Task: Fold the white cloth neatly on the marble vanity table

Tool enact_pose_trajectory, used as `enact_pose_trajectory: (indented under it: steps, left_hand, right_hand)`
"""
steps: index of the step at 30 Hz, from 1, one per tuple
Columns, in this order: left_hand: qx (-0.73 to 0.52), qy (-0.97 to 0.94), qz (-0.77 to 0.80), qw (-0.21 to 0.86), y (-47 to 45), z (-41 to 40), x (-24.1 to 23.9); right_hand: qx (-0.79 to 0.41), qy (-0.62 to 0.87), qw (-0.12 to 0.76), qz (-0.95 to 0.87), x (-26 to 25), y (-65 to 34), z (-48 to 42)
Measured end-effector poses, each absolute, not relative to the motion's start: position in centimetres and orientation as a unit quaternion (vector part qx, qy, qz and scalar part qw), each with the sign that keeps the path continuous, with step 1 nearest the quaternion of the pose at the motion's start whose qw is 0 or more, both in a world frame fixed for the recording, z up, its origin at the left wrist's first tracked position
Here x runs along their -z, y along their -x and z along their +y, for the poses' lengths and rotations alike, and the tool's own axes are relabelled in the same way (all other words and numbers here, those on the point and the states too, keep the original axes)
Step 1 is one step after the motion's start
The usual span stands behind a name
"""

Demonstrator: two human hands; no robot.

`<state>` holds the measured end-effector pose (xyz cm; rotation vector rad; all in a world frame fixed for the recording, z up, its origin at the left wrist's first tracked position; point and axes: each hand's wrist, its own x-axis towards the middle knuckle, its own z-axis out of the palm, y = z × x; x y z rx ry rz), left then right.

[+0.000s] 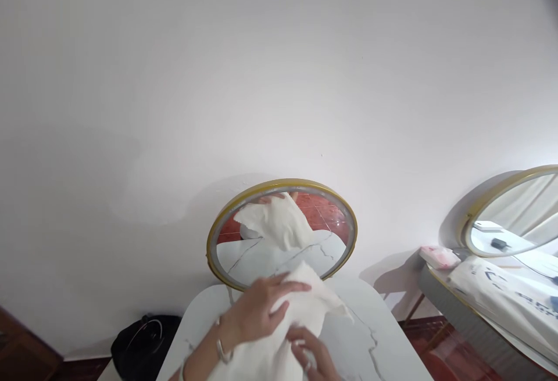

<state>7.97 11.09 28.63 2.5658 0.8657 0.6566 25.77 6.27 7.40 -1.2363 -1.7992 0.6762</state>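
A limp white cloth (300,302) spreads under and between my hands, over the white marble-patterned tabletop (364,317). My left hand (259,309), with a bracelet at the wrist, lies across the cloth with its fingers stretched and apart. Lower and to the right, my right hand (311,353) has bent fingers closed at the cloth; a ring shows on one finger. Just beyond stands an oval-looking mirror (248,256) with a gold frame, reflecting the cloth and part of a hand. The cloth's lower part runs out of view.
A black bag (146,346) sits left of the table, below the pale wall (270,79). At right, a second table (471,305) carries a white printed cloth or bag (505,294), a pink-and-white packet (440,257) and another gold-framed mirror (518,218).
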Motion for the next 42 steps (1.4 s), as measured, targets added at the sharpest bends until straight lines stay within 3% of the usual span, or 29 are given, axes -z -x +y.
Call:
enact_pose_trajectory:
  steps: [3, 6, 9, 11, 14, 18, 25, 34, 42]
  left_hand:
    - [-0.293, -0.909, 0.286, 0.081, -6.1, 14.2, -34.7]
    - [-0.392, -0.87, 0.299, 0.021, -5.2, 18.4, -39.8]
    - [-0.441, -0.833, 0.334, -0.009, -5.8, 22.7, -42.7]
    - [-0.412, -0.838, 0.353, -0.054, -6.8, 24.9, -43.1]
    - [-0.37, -0.834, 0.369, -0.174, -8.8, 26.4, -41.8]
    - [-0.389, -0.791, 0.348, -0.319, -11.2, 25.6, -39.7]
    - [-0.338, -0.803, 0.372, -0.321, -14.5, 25.9, -37.8]
    - [-0.302, -0.847, 0.296, -0.322, -20.8, 26.9, -37.3]
    - [-0.426, -0.815, 0.278, -0.277, -14.2, 27.3, -37.3]
  right_hand:
    - [-0.323, 0.454, 0.527, -0.641, -17.1, -26.3, 10.4]
    - [-0.353, 0.317, 0.619, -0.626, -25.7, -26.3, 14.6]
    - [-0.247, 0.332, 0.687, -0.598, -30.1, -26.1, 18.1]
    - [-0.099, 0.402, 0.689, -0.595, -30.6, -26.0, 19.9]
    - [0.137, 0.488, 0.609, -0.61, -29.8, -26.0, 21.6]
    - [0.277, 0.504, 0.534, -0.62, -29.5, -25.6, 23.0]
    - [0.297, 0.503, 0.498, -0.642, -31.1, -26.3, 24.6]
    - [0.262, 0.556, 0.59, -0.524, -28.2, -29.8, 25.5]
    - [0.31, 0.501, 0.552, -0.59, -31.3, -26.0, 26.6]
